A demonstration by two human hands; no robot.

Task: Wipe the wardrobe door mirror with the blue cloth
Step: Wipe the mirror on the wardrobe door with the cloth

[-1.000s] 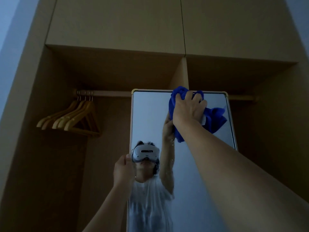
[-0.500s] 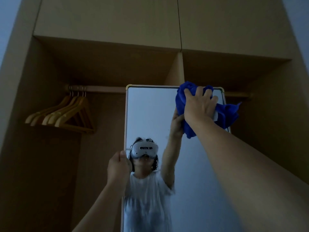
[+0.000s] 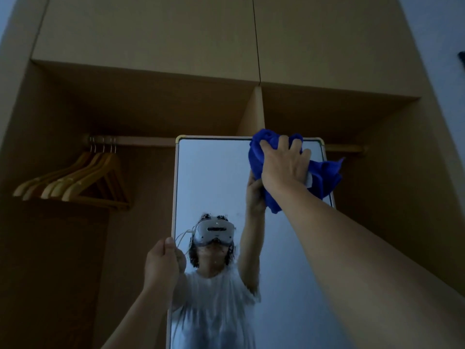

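The mirror (image 3: 214, 177) is a tall framed panel in the middle of an open wardrobe. My right hand (image 3: 283, 163) is raised to the glass near its top right corner and presses a bunched blue cloth (image 3: 324, 176) against it. Part of the cloth hangs past the mirror's right edge. My left hand (image 3: 162, 264) is closed around the mirror's left frame edge lower down. The glass reflects a person in a white headset and white shirt, with the raised arm.
Several wooden hangers (image 3: 75, 182) hang on the rail (image 3: 141, 141) at the left inside the wardrobe. Closed upper cabinet doors (image 3: 151, 31) sit above the opening. A vertical divider (image 3: 254, 114) stands behind the mirror's top.
My right hand has slid the cloth to the right along the top of the mirror. The left hand has kept its hold on the frame edge.
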